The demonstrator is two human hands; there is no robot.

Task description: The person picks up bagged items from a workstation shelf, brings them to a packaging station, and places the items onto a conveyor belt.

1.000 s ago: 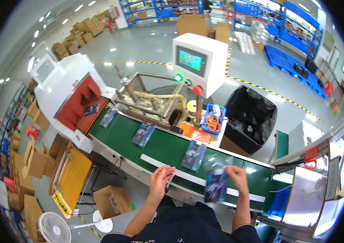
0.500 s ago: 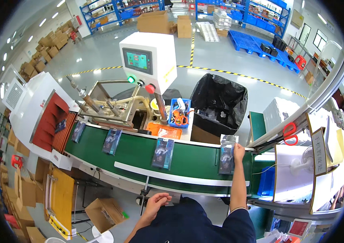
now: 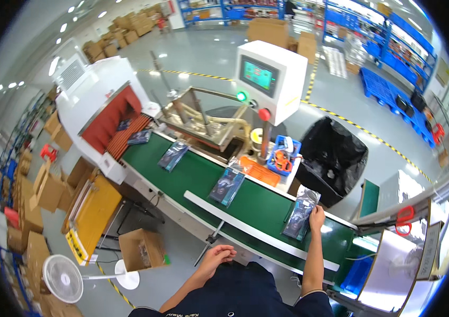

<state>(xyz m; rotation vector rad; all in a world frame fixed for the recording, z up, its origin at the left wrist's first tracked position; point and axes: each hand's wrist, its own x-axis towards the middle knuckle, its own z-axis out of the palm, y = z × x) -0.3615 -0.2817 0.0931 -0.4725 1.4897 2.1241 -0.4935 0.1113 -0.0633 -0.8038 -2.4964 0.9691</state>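
My right hand (image 3: 317,218) grips the right edge of a dark flat package (image 3: 299,216) wrapped in clear film, low over the right part of the green conveyor belt (image 3: 259,216). Loose shiny film shows at the package's far end. Between this package and the white machine, similar wrapped packages lie spaced along the belt, the nearest being one (image 3: 227,186) in the middle. My left hand (image 3: 219,256) hovers in front of my body, near the belt's front edge, fingers curled together with nothing visible in them.
A white machine (image 3: 103,100) with red curtain flaps stands at the belt's left end. Behind the belt are a control box (image 3: 272,79), a blue tray (image 3: 283,156) with orange-handled scissors, and a black-lined bin (image 3: 335,153). A white guide rail (image 3: 256,230) runs along the front.
My view has turned left, so the belt and machine sit farther right and slanted in the picture. My right hand still grips the package; my left stays curled before my body.
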